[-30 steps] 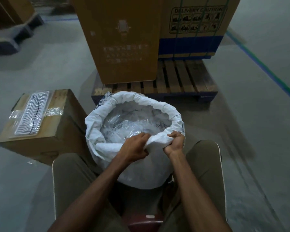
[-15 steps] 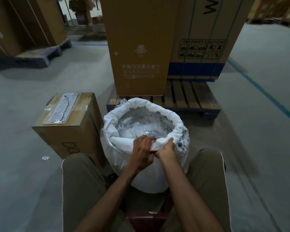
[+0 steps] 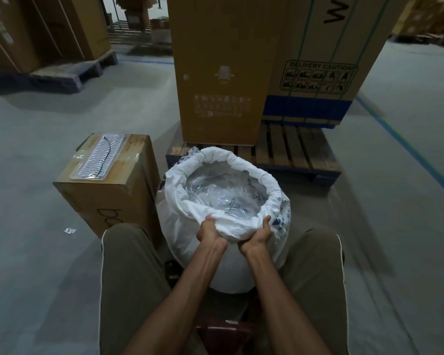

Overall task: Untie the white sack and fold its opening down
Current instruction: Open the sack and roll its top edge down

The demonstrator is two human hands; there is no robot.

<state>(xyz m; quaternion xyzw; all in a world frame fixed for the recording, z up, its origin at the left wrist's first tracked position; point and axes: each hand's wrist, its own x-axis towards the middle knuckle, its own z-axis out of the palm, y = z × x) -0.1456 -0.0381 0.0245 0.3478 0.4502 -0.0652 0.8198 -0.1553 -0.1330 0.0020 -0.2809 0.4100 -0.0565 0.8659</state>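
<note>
— Both hands, left hand [image 3: 210,233] and right hand [image 3: 258,237], grip the sack [image 3: 190,226]'s rolled rim [image 3: 237,228] from beneath?
— Yes, thumbs over it. The open mouth lies just beyond them, so rolling goes outward and down.

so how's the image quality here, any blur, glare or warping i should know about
Head view: dim, flat warehouse light; the white sack is the brightest thing, with glare on the clear plastic inside it. Wide-angle warping bows the tall cardboard boxes outward. The floor at right looks smeared. The left hand and right hand, gripping the sack's near rim, are fairly sharp.
</note>
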